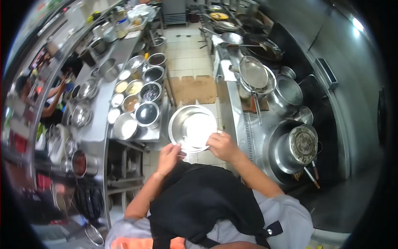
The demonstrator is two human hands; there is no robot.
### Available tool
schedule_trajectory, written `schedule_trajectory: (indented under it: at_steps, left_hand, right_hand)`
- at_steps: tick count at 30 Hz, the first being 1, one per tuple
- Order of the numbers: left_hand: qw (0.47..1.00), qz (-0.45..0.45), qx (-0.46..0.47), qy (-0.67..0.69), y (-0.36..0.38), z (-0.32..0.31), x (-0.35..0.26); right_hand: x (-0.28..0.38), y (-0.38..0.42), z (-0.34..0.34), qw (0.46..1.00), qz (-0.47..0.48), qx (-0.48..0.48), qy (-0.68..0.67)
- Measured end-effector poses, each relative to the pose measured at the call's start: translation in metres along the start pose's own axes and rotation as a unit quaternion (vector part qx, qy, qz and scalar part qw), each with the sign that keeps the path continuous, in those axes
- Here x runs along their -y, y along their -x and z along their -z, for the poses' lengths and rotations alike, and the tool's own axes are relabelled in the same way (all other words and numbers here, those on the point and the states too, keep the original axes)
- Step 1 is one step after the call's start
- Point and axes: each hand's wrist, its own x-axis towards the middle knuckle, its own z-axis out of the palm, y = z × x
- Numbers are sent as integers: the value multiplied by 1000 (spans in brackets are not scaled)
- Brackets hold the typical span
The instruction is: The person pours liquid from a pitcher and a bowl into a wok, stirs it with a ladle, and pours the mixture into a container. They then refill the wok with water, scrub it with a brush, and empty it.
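Note:
A round stainless-steel bowl [175, 128] is held in front of my body, over the aisle between the counters. My left hand [168, 159] is closed on its near-left rim, fingertips at the edge. On the near-right rim, my right hand [223, 146] grips with bent fingers. The inside of the bowl shows bright white; I cannot tell whether that is contents or glare. Left of the bowl, the nearest things are metal pots, among them a dark-filled pot [147, 113] and a white-filled pot [125, 126].
Several seasoning containers crowd the left counter. Along the right stove stand a strainer [253, 72], a deep pot [289, 90] and an overturned pot [302, 145] in a wok. Flattened cardboard [194, 89] covers the aisle floor. Another person [52, 103] is behind the left shelf.

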Motion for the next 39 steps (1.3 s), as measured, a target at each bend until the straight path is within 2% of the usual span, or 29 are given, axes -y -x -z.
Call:
schedule_trajectory:
  at_steps: [3, 5, 7, 11, 14, 17, 19, 23, 27, 30, 33, 34, 35, 37, 38, 39]
  left_hand:
    - [993, 6, -82, 85, -62, 26, 7]
    - [982, -14, -115, 147, -113, 40, 0]
    - [980, -6, -127, 156, -173, 51, -13]
    - [990, 3, -117, 75, -310, 77, -28]
    - [995, -8, -91, 29, -389, 69, -79]
    - [998, -23, -55, 15, -470, 77, -103]
    - [996, -15, -57, 68, -518, 70, -123]
    - [988, 9, -63, 140, -622, 72, -149]
    - [972, -6, -145, 186, -742, 91, -164]
    - [959, -33, -219, 177, -836, 133, -164]
    - [924, -102, -345, 131, -884, 165, -209]
    - [847, -221, -347, -336, -945, 248, -133]
    - [900, -104, -424, -4, -963, 264, -149]
    - [865, -98, -447, -208, -987, 325, -146]
    - [859, -99, -501, -23, -979, 310, -191]
    - [821, -96, -538, 163, -966, 291, -240]
  right_hand:
    - [-43, -76, -14, 996, 50, 18, -65]
    - [-74, -117, -25, 989, 32, 23, -145]
    - [-110, -158, -34, 985, 18, -2, -171]
    - [-212, -220, -25, 995, -35, -18, -97]
    - [-276, -255, 6, 993, -102, -7, -53]
    - [-330, -279, 32, 983, -179, -46, -1]
    - [-366, -284, 43, 965, -249, -80, 8]
    - [-438, -304, 57, 943, -313, -101, 57]
    - [-540, -324, 52, 947, -300, -108, 44]
    - [-637, -348, 50, 955, -283, -81, 33]
    - [-695, -410, 61, 967, -243, -51, 48]
    - [-713, -428, 61, 971, -229, -53, 48]
    - [-733, -446, 58, 974, -213, -58, 48]
    - [-767, -479, 52, 974, -219, -50, 34]
    - [-779, -496, 48, 978, -201, -53, 23]
    - [-788, -512, 43, 982, -183, -54, 11]
